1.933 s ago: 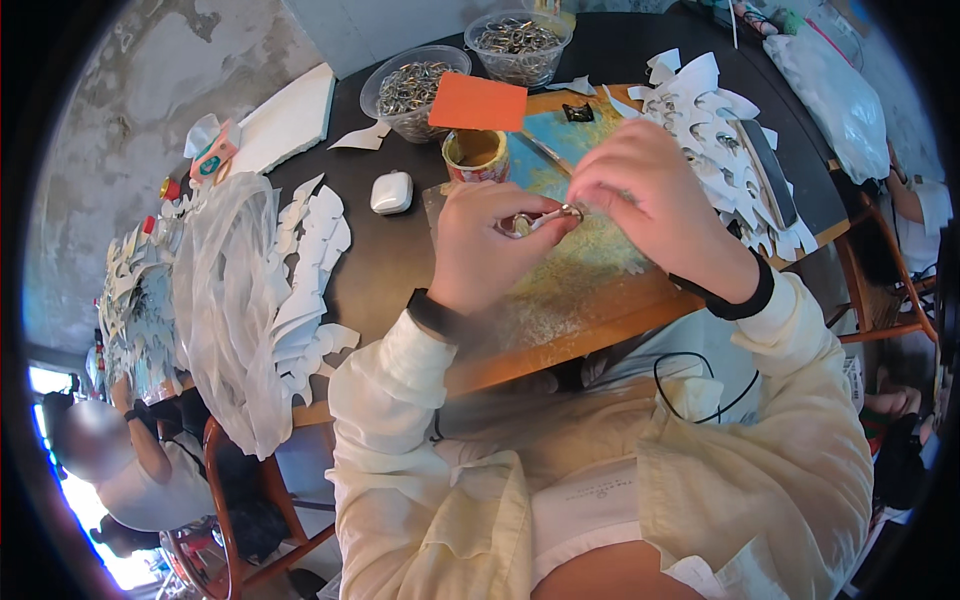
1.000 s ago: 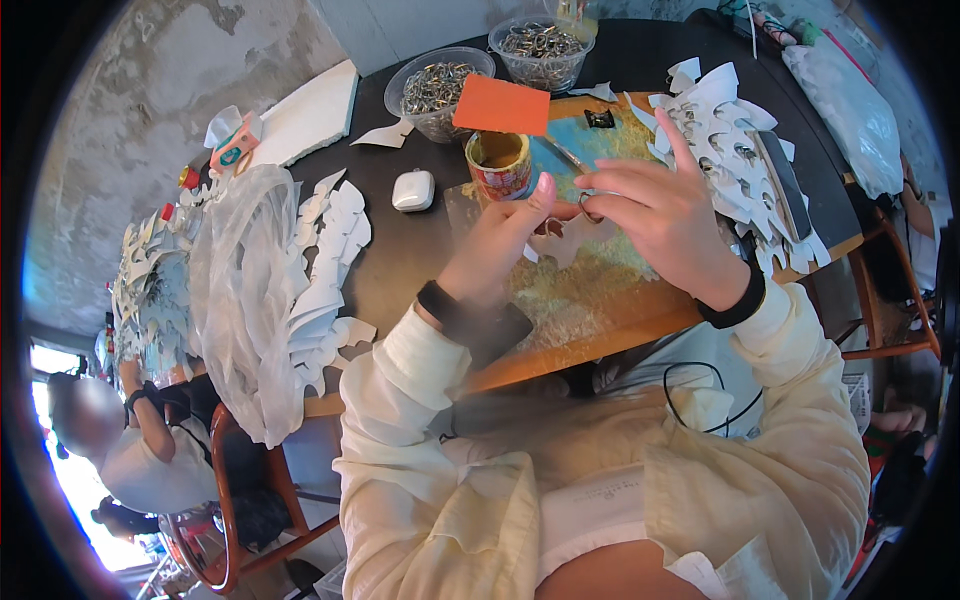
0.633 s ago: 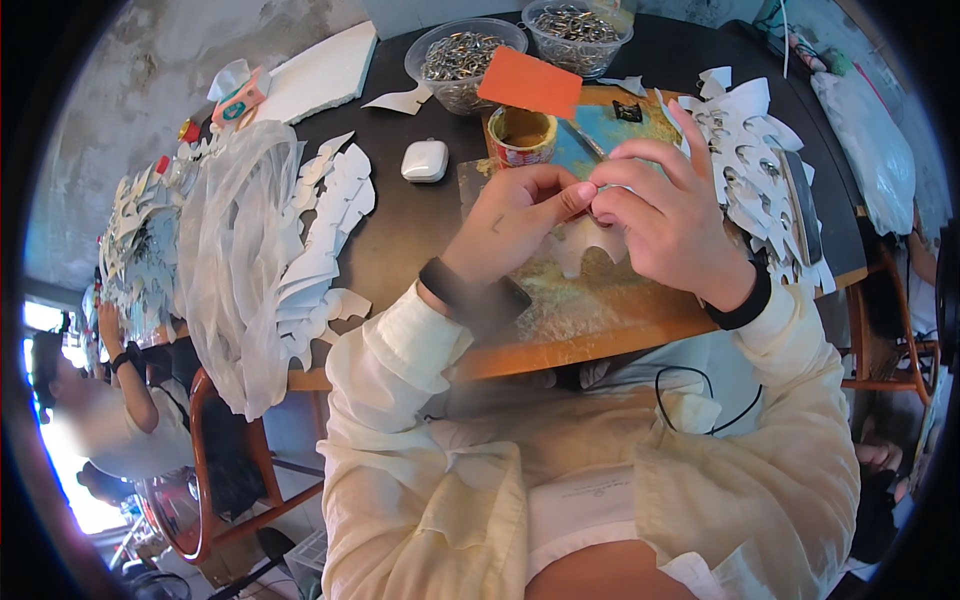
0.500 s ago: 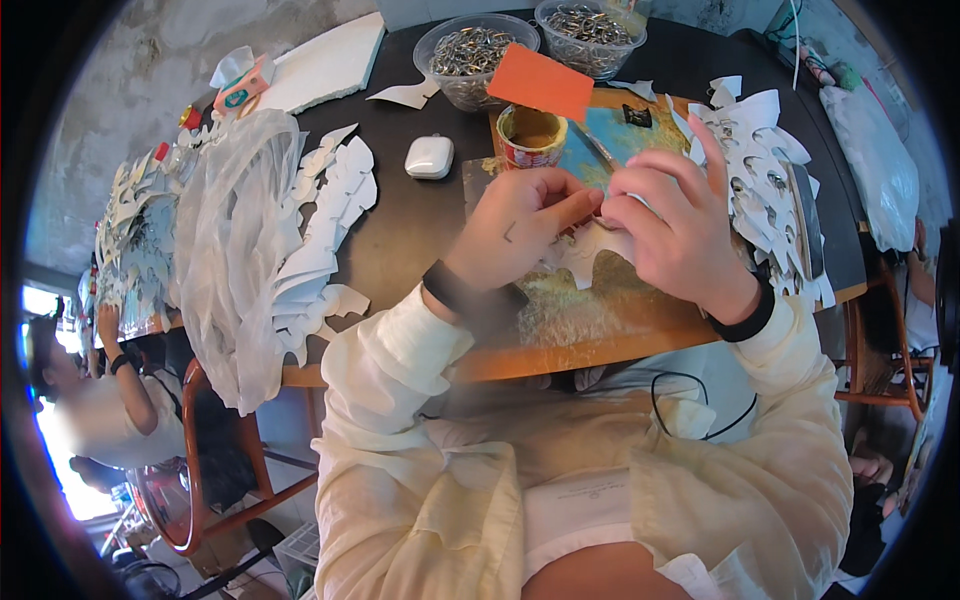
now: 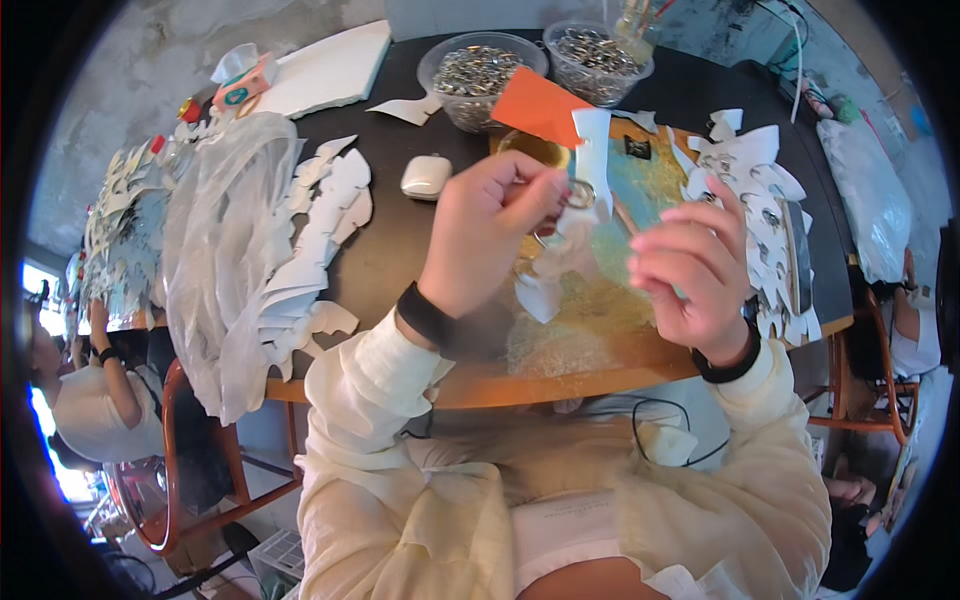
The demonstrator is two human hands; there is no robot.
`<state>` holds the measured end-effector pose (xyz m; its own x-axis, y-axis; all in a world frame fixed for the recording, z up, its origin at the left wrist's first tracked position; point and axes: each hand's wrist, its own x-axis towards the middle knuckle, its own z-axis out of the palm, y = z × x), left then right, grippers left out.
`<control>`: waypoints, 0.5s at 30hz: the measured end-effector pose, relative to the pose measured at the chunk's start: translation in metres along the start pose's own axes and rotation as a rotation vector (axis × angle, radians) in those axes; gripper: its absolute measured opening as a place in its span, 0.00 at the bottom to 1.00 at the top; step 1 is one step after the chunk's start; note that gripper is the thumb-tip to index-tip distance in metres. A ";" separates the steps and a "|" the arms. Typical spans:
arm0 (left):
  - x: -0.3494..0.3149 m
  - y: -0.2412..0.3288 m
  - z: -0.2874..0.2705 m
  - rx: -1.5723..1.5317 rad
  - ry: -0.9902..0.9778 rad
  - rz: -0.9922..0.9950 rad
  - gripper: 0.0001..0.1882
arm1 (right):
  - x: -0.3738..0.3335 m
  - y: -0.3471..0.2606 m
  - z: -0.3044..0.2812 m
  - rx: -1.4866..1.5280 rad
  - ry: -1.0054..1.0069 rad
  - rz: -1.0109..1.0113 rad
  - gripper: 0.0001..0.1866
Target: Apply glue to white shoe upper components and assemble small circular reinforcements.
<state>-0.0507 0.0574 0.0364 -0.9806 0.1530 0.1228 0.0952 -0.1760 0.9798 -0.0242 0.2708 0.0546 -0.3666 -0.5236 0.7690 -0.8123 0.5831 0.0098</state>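
Observation:
My left hand [image 5: 492, 222] is closed, pinching a white cut-out strap piece [image 5: 592, 150] with a metal ring [image 5: 579, 195] at the fingertips. The piece stands up above the board, and its lower part is smeared by motion. To its right my right hand [image 5: 695, 265] is apart from the piece, fingers loosely spread with nothing visible in them. A thin brown stick [image 5: 624, 217] shows between the piece and my right fingers. Behind my left hand stands a tub of yellowish paste [image 5: 535, 150], partly hidden, with an orange card [image 5: 540, 106] above its rim.
Two clear bowls of metal rings [image 5: 481, 80] stand at the back. White cut pieces [image 5: 318, 235] lie in a row at left beside plastic sheeting [image 5: 220, 260]. More pieces with rings [image 5: 765, 205] cover the right side. A white case [image 5: 426, 177] sits left of my hand.
My hands have drawn apart: the left moved slightly left and lifted the white piece upright, with its ring now showing. My right hand moved right and down, away from the piece.

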 end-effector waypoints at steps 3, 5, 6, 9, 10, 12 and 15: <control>-0.006 -0.007 0.005 0.082 -0.028 -0.017 0.09 | 0.013 0.001 0.006 0.099 0.035 0.046 0.14; -0.010 -0.007 0.009 0.077 -0.050 -0.021 0.09 | 0.012 0.005 0.014 0.088 0.068 0.018 0.16; -0.011 -0.008 0.010 0.076 -0.061 -0.025 0.09 | 0.012 0.009 0.020 0.065 0.067 0.003 0.15; -0.008 -0.015 0.011 -0.063 -0.082 -0.073 0.08 | 0.012 0.014 0.022 0.031 0.033 -0.025 0.14; -0.008 -0.016 0.011 -0.063 -0.079 -0.073 0.08 | 0.012 0.016 0.021 0.016 0.002 -0.038 0.14; -0.008 -0.018 0.011 -0.052 -0.095 -0.058 0.08 | 0.012 0.017 0.018 0.017 -0.022 -0.045 0.14; -0.008 -0.019 0.011 0.004 -0.095 -0.043 0.09 | 0.008 0.020 0.015 0.070 -0.007 0.010 0.14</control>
<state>-0.0423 0.0702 0.0186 -0.9631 0.2521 0.0947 0.0541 -0.1636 0.9850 -0.0504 0.2685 0.0512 -0.3776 -0.5226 0.7644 -0.8384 0.5433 -0.0427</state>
